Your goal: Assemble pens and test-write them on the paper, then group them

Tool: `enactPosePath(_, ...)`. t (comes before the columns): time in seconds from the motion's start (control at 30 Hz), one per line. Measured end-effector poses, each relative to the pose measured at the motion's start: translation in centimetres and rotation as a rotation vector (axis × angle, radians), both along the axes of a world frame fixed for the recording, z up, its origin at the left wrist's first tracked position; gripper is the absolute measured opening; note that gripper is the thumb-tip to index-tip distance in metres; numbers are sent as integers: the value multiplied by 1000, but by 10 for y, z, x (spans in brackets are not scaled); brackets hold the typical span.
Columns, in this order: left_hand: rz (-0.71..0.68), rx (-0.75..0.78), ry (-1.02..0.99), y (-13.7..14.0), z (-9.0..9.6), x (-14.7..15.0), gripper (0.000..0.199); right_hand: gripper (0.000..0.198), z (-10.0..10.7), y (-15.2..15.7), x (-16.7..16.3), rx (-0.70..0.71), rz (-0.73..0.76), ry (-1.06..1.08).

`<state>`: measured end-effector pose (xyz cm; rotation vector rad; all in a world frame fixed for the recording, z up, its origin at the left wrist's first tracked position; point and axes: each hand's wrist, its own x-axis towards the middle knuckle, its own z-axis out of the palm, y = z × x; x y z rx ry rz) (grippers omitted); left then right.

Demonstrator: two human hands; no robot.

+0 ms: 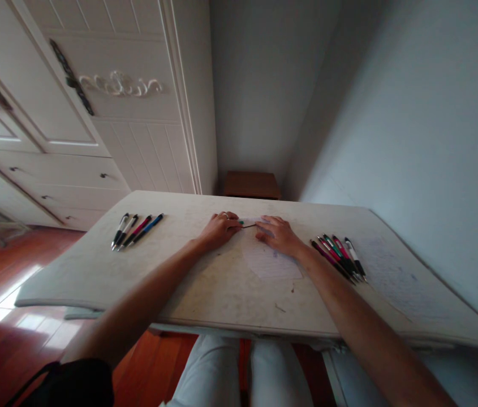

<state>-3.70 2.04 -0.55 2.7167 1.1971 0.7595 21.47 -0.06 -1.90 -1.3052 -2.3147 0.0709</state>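
Note:
My left hand [223, 228], with a ring on one finger, rests near the far middle of the table, its fingers closed around one end of a thin dark rod [249, 226] that looks like a pen refill. A small green bit shows at those fingertips. At the rod's other end, my right hand [279, 233] pinches with its fingertips; its grip is partly hidden. Under the right hand lies a sheet of paper [272, 265] with faint writing. Several click pens [137, 230] lie side by side on the left, and several more pens [340, 257] beside my right forearm.
The white, stained table [205, 294] has a second written sheet [400, 277] at its right. A white wardrobe [145, 107] stands beyond it to the left, a grey wall [425, 130] to the right. Behind the far edge is a brown wooden piece [252, 183].

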Motion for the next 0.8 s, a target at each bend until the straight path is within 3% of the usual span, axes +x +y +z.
enactPosePath(0.47, -30, -23, 50, -2, 7, 0, 27, 31, 16, -7, -1, 31, -41, -3)
enactPosePath(0.8, -40, -17, 90, -5, 16, 1, 26, 29, 16, -8, -2, 46, -71, -31)
